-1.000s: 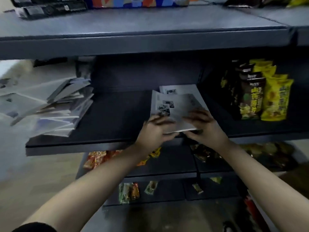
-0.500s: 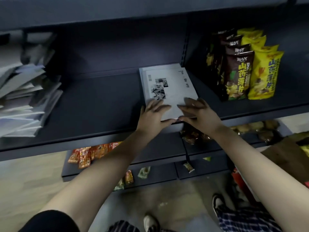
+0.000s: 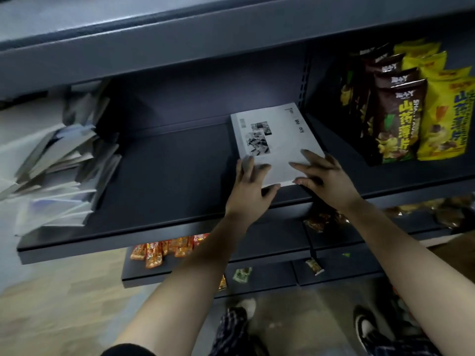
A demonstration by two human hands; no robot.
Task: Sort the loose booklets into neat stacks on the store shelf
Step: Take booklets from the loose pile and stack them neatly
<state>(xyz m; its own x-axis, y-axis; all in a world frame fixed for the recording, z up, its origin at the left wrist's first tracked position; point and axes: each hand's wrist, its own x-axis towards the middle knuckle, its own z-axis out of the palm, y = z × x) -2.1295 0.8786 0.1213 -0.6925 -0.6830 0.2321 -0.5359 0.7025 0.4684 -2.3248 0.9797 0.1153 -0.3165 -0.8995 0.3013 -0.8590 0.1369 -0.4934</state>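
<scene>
A white booklet [image 3: 279, 138] with small black-and-white photos lies flat on top of a short stack on the dark shelf [image 3: 167, 173], close to the shelf divider. My left hand [image 3: 250, 186] rests on its near left corner with straight fingers. My right hand [image 3: 326, 178] lies on its near right corner, fingers spread flat. A messy heap of loose booklets [image 3: 59, 173] sits at the shelf's left end, tilted and fanned out.
Yellow and brown snack bags [image 3: 416, 109] stand upright in the right bay, just past the divider. Small orange snack packets [image 3: 164, 249] lie on a lower shelf. The upper shelf's edge [image 3: 205, 39] overhangs the work area. My feet show on the floor below.
The booklet that was half open a second ago now lies shut and squared on the stack. Both hands slid to its near corners and flattened. The camera view tilted downward.
</scene>
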